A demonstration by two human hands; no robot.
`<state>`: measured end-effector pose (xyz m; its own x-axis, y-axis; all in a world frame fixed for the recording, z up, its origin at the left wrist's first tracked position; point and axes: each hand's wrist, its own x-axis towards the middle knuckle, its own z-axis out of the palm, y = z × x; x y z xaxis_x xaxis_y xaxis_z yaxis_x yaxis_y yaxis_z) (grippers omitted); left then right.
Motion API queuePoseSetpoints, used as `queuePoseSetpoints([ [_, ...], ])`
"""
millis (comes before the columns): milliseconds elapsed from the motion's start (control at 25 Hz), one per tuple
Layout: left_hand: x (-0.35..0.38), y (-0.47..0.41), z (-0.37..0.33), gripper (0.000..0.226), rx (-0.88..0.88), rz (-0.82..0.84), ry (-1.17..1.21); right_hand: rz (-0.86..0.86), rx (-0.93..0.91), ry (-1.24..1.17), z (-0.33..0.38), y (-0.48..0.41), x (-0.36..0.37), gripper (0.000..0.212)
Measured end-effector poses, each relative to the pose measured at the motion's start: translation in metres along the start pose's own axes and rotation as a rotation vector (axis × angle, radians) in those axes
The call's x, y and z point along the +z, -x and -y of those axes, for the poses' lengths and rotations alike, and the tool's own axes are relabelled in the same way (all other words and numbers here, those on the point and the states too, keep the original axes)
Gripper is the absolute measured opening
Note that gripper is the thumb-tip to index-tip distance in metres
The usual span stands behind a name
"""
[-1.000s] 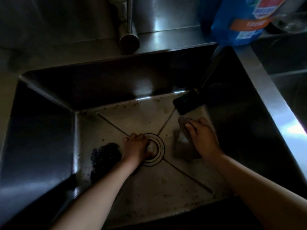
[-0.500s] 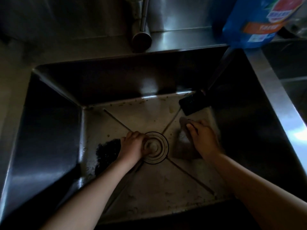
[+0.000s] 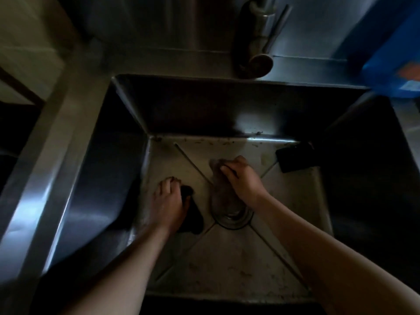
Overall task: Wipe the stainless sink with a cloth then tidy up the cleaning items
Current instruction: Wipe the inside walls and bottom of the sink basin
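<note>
Since a moment ago the right hand [image 3: 242, 181] has carried the cloth [image 3: 221, 194] from the right part of the floor across to the drain, and the left hand [image 3: 169, 205] has left the drain ring for the dark scouring pad [image 3: 191, 212] on the left. The right fingers [image 3: 227, 170] lie curled and pressed flat on the far end of the cloth, pinning rather than pinching it; the cloth trails back under the palm and half covers the drain [image 3: 234, 218]. The left fingers reach forward over the pad, the thumb side touching its top edge, but whether they have closed on it cannot be told in this dim light. The cloth looks thin, limp and wet, so it should drag easily and bunch if pushed from one end; a spread palm over its middle would likely keep it flat, and gathering it at a corner would serve for lifting it out. The pad seems light and springy, best taken by its edges. Beyond the hands, the sink [image 3: 127, 155] floor shows specks along its back seam, a black sponge [image 3: 295, 158] leans in the far right corner, the tap [image 3: 259, 62] hangs above the back rim, and a blue bottle [image 3: 391, 64] stands at the far right
</note>
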<state>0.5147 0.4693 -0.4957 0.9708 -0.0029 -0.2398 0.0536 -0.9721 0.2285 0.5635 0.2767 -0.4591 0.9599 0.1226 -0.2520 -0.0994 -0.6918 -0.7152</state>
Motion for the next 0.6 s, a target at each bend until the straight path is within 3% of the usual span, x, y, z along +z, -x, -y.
queuePoseSetpoints([
  [240, 0.020, 0.033, 0.009, 0.065, 0.176, 0.151, 0.047, 0.020, -0.060, 0.198, 0.013, -0.023, 0.030, 0.032],
  [360, 0.023, 0.044, 0.005, 0.059, 0.249, 0.154, 0.009, -0.021, -0.055, 0.203, 0.011, -0.028, 0.036, 0.034],
  [520, 0.019, 0.035, -0.009, 0.053, 0.001, -0.004, 0.100, 0.038, -0.168, 0.304, 0.012, -0.040, 0.046, 0.035],
  [600, 0.022, 0.028, -0.014, 0.056, -0.137, 0.007, 0.134, 0.054, -0.281, 0.371, 0.016, -0.050, 0.056, 0.035],
])
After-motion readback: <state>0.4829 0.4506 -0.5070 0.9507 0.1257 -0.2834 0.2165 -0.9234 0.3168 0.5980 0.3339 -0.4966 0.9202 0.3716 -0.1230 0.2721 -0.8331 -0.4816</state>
